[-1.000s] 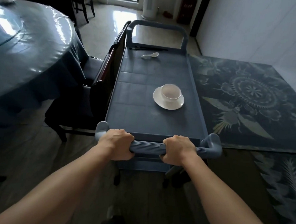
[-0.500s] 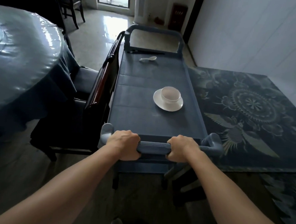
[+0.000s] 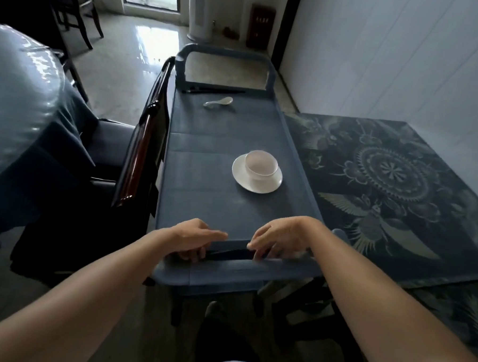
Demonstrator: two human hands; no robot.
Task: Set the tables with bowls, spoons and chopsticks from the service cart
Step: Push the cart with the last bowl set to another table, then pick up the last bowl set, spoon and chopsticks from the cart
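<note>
The blue service cart (image 3: 207, 135) stands in front of me. On its top a white bowl (image 3: 260, 165) sits on a white saucer (image 3: 271, 184). Farther back lies a white spoon (image 3: 218, 102), and dark chopsticks (image 3: 213, 90) rest by the far handle. My left hand (image 3: 193, 238) and my right hand (image 3: 280, 238) hover over the near handle with fingers loosened and spread, holding nothing. The round table (image 3: 18, 94) with a glossy blue cover is at the left.
A dark wooden chair (image 3: 139, 150) stands between the cart's left side and the table. A patterned dark rug (image 3: 392, 189) lies to the right below a white wall. Another chair (image 3: 75, 9) and a tiled floor are at the back.
Both hands have let go of the cart's near handle and opened above it. The cart has come closer alongside the chair, and my view has tilted down.
</note>
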